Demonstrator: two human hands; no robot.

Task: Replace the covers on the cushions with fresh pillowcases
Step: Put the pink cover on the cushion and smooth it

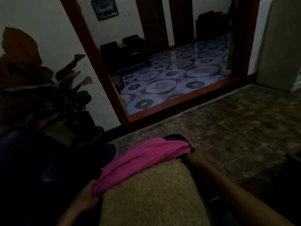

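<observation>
A tan, coarse-textured cushion (146, 196) lies lengthwise in front of me at the bottom middle. A bright pink pillowcase (140, 160) is bunched in a band across the cushion's far end. My left hand (88, 198) grips the pink cloth at the cushion's left edge. My right hand (195, 156) grips the cloth's other end at the cushion's far right corner. The scene is dim, so fine finger detail is hard to see.
A dark armchair (32, 160) and a potted plant with large leaves (37, 82) stand at my left. A brown patterned carpet (236, 124) covers the floor ahead. Beyond a red door frame (179, 101) is a tiled room with dark chairs (125, 51). A pale cabinet (280, 43) stands far right.
</observation>
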